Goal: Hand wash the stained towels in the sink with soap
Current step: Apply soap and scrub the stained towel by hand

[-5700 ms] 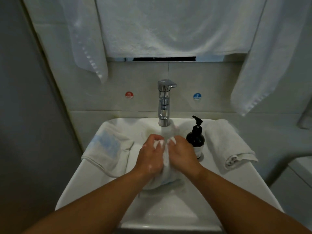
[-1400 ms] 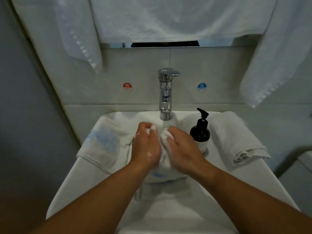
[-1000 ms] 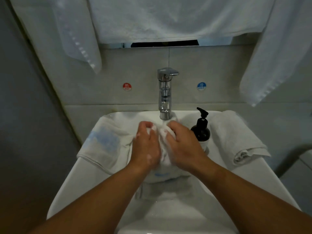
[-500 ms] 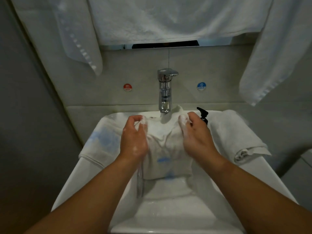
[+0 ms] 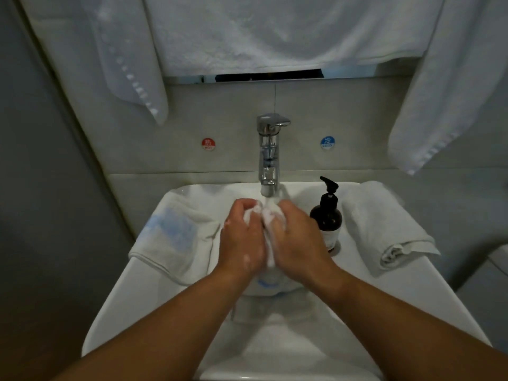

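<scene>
Grip: left hand (image 5: 242,239) and right hand (image 5: 298,240) are both curled and pressed knuckle to knuckle. Each bunches a fold of the towel (image 5: 268,215) against the other, and there are suds on the skin.
Towel: the wad is pinched between the palms and the rest hangs below the wrists into the sink (image 5: 123,298). Its long axis runs from the fingertips back toward the person.
Stain: a blue mark (image 5: 264,283) shows on the hanging part just below the heels of the hands (so outside the stretch being rubbed).
Relation that matters: the mark lies under the grip on the person's side, not between the palms. I judge the cloth must be fed up through the hands before the rubbing reaches it.
Nearer hand: the mark is about midway, a shade toward the left hand, so either could pull it up.
Tap (image 5: 270,160): straight beyond the fingertips, with the spout just above the wad. I cannot tell if water runs.
Soap (image 5: 327,221): upright just outside the right hand, and that hand is the nearer one for another pump.
Second towel (image 5: 176,237): draped on the rim outside the left hand, with a blue patch facing up. It looks unwashed yet.
Roll (image 5: 384,229): a rolled white cloth past the soap, well apart from the grip.
</scene>
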Demonstrator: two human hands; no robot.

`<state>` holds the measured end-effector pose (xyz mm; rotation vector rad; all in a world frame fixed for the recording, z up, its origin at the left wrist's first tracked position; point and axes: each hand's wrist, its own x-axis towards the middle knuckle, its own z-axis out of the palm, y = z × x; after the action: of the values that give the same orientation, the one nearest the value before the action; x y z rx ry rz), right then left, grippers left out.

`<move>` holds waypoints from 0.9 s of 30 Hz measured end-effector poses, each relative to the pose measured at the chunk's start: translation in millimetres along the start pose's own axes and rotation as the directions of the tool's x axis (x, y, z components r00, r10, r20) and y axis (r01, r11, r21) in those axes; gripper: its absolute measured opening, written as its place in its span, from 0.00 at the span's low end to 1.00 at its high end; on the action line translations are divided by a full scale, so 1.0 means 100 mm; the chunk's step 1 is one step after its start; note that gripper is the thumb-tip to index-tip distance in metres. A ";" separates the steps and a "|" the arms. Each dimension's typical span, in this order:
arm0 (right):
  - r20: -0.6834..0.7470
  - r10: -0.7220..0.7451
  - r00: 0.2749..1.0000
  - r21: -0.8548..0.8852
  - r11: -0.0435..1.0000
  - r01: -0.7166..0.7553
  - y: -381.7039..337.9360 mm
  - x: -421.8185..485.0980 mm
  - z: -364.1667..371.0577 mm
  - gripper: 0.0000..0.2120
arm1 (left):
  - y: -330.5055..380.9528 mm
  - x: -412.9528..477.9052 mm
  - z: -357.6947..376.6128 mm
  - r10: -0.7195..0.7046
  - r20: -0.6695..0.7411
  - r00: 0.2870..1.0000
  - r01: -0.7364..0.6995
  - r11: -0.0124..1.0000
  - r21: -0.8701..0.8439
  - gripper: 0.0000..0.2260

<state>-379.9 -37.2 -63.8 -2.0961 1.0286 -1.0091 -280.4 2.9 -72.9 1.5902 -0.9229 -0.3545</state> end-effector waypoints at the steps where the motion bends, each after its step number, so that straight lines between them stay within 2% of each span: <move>1: -0.010 -0.040 0.999 -0.009 0.999 0.040 -0.03 -0.01 0.03 0.05 | -0.02 0.02 -0.02 -0.040 -0.016 0.999 0.040 0.999 -0.016 0.06; 2: -0.037 -0.040 0.999 -0.009 0.999 0.039 -0.04 0.02 0.04 0.04 | -0.02 0.01 -0.03 -0.050 0.005 0.999 0.050 0.998 -0.037 0.06; 4: -0.073 0.063 0.995 -0.033 0.997 -0.065 0.03 0.13 0.01 0.05 | 0.00 -0.06 -0.02 0.039 0.099 0.994 -0.032 0.997 -0.069 0.06; 6: 0.012 0.193 0.981 -0.128 0.973 -0.190 0.13 0.17 -0.05 0.10 | 0.04 -0.13 0.00 0.144 0.163 0.976 -0.130 0.987 -0.089 0.05; 7: 0.084 0.232 0.969 -0.204 0.956 -0.211 0.17 0.15 -0.07 0.12 | 0.04 -0.12 0.02 0.142 0.156 0.978 -0.129 0.988 -0.091 0.05; 9: 0.170 0.215 0.962 -0.285 0.945 -0.161 0.16 0.06 -0.04 0.14 | 0.01 -0.02 0.05 0.009 0.077 0.997 -0.006 0.999 -0.041 0.05; 11: 0.128 0.068 0.989 -0.180 0.983 -0.045 0.08 -0.02 0.01 0.11 | 0.00 0.05 0.03 -0.174 0.025 0.984 0.172 0.983 0.069 0.07; 12: 0.076 0.009 0.997 -0.098 0.995 -0.001 0.03 -0.02 0.03 0.10 | -0.02 0.05 0.01 -0.218 0.050 0.975 0.212 0.971 0.112 0.07; 14: -0.047 0.020 0.999 0.017 1.000 -0.019 0.01 0.06 0.02 0.08 | -0.01 -0.03 0.00 -0.168 0.161 0.973 0.140 0.975 0.172 0.08; 16: -0.073 0.160 0.984 0.008 0.987 -0.160 0.06 0.17 -0.05 0.09 | 0.05 -0.12 0.01 -0.017 0.202 0.979 0.002 0.997 0.072 0.06; 18: 0.048 0.265 0.963 -0.146 0.956 -0.256 0.14 0.18 -0.11 0.15 | 0.08 -0.12 0.02 0.056 0.165 0.985 -0.043 0.996 -0.080 0.05; 20: 0.192 0.255 0.948 -0.277 0.941 -0.197 0.15 0.11 -0.08 0.17 | 0.05 -0.01 0.06 -0.012 0.077 0.997 0.018 0.996 -0.086 0.06; 21: 0.218 0.212 0.953 -0.276 0.950 -0.148 0.12 0.06 -0.05 0.16 | 0.02 0.04 0.06 -0.081 0.031 0.996 0.083 0.996 -0.033 0.06; 23: 0.183 0.102 0.978 -0.190 0.980 -0.067 0.06 0.00 0.01 0.13 | -0.05 0.05 0.03 -0.204 0.006 0.979 0.203 0.976 0.079 0.06; 24: 0.127 0.071 0.989 -0.132 0.990 -0.054 0.04 0.02 0.02 0.12 | -0.06 0.02 0.01 -0.211 0.050 0.976 0.204 0.971 0.129 0.06; 26: -0.021 0.107 0.994 -0.005 0.994 -0.107 0.04 0.11 -0.01 0.12 | 0.00 -0.10 0.00 -0.105 0.157 0.982 0.077 0.981 0.176 0.07; 27: -0.062 0.162 0.985 0.040 0.986 -0.159 0.06 0.16 -0.05 0.13 | 0.02 -0.13 0.01 -0.029 0.181 0.983 0.005 0.991 0.131 0.06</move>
<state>-379.6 -54.1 -60.0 -1.9292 1.1832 -1.0124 -290.2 11.6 -74.3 1.7060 -1.0921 -0.4666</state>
